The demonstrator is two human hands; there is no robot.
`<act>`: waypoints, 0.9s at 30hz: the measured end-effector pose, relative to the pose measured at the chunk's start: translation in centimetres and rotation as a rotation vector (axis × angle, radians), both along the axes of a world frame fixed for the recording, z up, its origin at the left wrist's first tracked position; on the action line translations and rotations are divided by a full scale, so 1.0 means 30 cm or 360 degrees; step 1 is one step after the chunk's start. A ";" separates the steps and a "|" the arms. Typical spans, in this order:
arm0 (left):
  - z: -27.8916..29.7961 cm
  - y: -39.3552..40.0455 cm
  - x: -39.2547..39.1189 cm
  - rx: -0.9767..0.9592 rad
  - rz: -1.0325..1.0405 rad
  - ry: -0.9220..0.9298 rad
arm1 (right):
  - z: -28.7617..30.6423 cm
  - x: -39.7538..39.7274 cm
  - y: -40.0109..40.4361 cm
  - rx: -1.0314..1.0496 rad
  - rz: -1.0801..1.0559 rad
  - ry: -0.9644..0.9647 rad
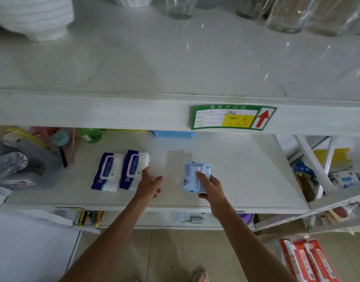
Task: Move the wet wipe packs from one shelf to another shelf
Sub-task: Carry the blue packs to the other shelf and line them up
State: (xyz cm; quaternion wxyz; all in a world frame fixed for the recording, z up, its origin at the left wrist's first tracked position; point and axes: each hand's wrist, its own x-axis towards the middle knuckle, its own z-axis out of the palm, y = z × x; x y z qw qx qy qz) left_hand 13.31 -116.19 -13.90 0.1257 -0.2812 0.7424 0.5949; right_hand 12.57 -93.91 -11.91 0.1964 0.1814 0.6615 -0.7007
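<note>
With the right hand (pixel 210 185) pinching the pale blue soft wipe pack (pixel 195 177), the spread left hand (pixel 149 185) should close squarely around the nearer purple-and-white wipe pack (pixel 133 169) on the white middle shelf (pixel 246 169).

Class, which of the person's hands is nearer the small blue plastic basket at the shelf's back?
Right. The right hand lies below the blue basket, slightly right, holding a pale pack; the left hand sits farther left.

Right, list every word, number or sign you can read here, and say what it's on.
"80": on each of the two purple packs; their other print is blurred.
Red up arrow: on the green shelf tag; its text is too blurred.
Light blue pack in the right hand: print unreadable.
Orange packs: unreadable.
</note>
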 end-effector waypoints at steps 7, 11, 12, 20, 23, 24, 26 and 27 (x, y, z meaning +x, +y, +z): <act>0.001 -0.017 -0.026 0.0090 0.0236 0.0045 | -0.020 -0.013 0.020 0.0027 0.0148 0.0009; 0.004 0.003 -0.021 0.0198 0.0412 0.0008 | -0.034 -0.015 -0.041 0.0035 0.0187 -0.0009; 0.005 0.016 -0.020 0.0252 0.0439 0.0005 | -0.039 -0.019 -0.068 0.0042 0.0198 -0.0019; 0.007 0.031 -0.007 0.0178 0.0136 0.0197 | -0.060 -0.085 -0.282 0.0155 0.0223 0.0026; -0.025 -0.003 -0.030 0.0161 0.0125 0.0221 | -0.050 -0.102 -0.298 0.0148 0.0173 0.0050; -0.030 -0.009 -0.040 0.0184 0.0125 0.0223 | -0.048 -0.104 -0.294 0.0137 0.0147 0.0026; -0.027 -0.014 -0.064 0.0247 0.0163 0.0193 | -0.051 -0.110 -0.267 0.0136 0.0066 -0.0028; -0.027 -0.017 -0.078 0.0263 0.0186 0.0174 | -0.054 -0.119 -0.246 0.0158 0.0023 -0.0047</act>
